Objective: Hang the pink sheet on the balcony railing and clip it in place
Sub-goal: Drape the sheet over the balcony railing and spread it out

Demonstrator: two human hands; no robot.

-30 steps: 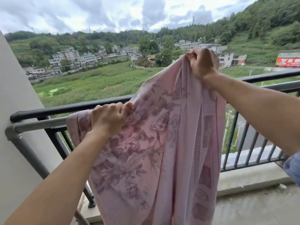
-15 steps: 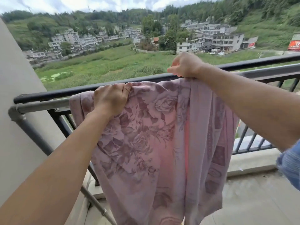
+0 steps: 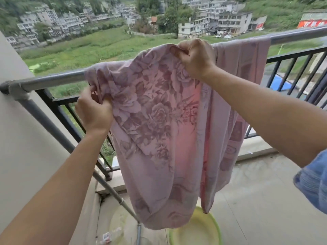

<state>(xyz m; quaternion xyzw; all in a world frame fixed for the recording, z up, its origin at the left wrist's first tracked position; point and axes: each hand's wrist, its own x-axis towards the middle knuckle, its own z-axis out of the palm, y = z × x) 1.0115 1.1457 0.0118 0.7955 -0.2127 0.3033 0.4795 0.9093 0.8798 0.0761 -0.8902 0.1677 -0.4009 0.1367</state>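
Note:
The pink sheet (image 3: 159,131), printed with darker roses, hangs over the grey top rail of the balcony railing (image 3: 53,79) and drapes down toward the floor. Its right part (image 3: 244,68) lies flat over the rail. My left hand (image 3: 93,110) grips a bunch of the sheet's left edge just below the rail. My right hand (image 3: 194,56) pinches a raised fold of the sheet a little above the rail. No clip is in view.
A yellow-green basin (image 3: 203,232) stands on the concrete floor under the sheet. A slanted metal pipe (image 3: 58,133) runs from the rail's left end down to the floor. A beige wall (image 3: 16,138) closes the left side. Black bars (image 3: 292,76) form the railing's lower part.
My left hand has dropped from the rail top to below it, still gripping the sheet's edge. More of the sheet now lies spread over the rail to the right. The view has tilted downward.

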